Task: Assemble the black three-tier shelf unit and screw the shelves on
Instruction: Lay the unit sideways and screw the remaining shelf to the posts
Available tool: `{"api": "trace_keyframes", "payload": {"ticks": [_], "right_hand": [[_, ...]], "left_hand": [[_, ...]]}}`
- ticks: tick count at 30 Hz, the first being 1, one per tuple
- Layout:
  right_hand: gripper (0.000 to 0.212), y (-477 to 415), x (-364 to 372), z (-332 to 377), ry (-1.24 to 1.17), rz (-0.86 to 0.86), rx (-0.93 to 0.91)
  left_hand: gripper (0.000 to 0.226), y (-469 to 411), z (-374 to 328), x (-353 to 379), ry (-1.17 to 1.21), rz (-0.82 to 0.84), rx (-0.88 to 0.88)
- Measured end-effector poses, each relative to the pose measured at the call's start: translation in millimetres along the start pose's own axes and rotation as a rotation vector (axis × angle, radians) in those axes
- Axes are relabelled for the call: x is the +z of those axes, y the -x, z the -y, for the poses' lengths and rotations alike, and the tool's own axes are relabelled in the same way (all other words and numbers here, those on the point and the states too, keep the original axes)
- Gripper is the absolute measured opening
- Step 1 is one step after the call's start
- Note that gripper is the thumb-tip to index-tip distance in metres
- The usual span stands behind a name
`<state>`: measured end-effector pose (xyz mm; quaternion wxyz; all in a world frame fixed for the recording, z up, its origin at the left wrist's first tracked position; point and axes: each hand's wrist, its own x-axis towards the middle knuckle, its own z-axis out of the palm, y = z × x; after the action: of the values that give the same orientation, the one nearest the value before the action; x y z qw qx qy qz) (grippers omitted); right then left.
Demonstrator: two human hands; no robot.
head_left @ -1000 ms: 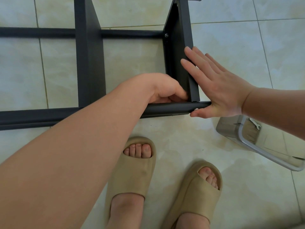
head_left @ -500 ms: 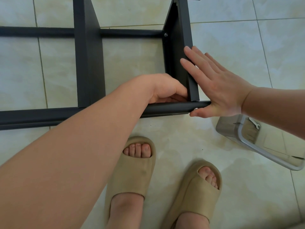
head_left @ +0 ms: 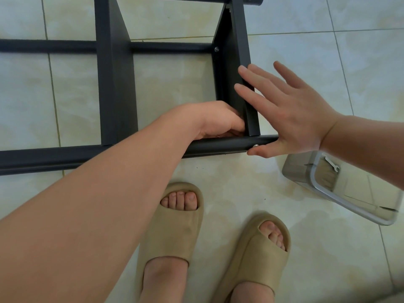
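No text, label or number can be read. The black shelf frame (head_left: pixel 115 84) and the clear box (head_left: pixel 295 171) at 4 o'clock show none.

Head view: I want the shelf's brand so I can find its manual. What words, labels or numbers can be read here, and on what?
None: no word, label, brand or number shows on the shelf unit, the clear box, the wrench in it or the slippers.
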<state>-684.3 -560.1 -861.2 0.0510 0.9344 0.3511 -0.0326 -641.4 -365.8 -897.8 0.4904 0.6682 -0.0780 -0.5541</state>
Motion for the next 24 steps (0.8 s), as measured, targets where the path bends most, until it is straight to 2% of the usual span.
{"api": "trace_keyframes", "payload": {"ticks": [6, 9, 15, 24], "right_hand": [[0.111, -1.7, -0.2, -0.4, -0.004, 0.001, 0.017], [0.111, -0.5, 2.8, 1.1, -0.055, 0.008, 0.044], [0.112, -6.4, 0.6, -6.0, -0.064, 0.027, 0.042], [0.113, -8.5, 5.5, -4.4, -0.088, 0.019, 0.024]], "left_hand": [[0.008, 1.8, -3.2, 1.0, -0.068, -0.039, 0.002], [0.015, -0.2, -1.4, 1.4, -0.024, -0.018, -0.013], [0.011, -4.9, -0.8, -0.9, 0.127, -0.021, -0.051], [0.012, -3.3, 2.5, -2.9, 0.156, -0.029, -0.066]]}}
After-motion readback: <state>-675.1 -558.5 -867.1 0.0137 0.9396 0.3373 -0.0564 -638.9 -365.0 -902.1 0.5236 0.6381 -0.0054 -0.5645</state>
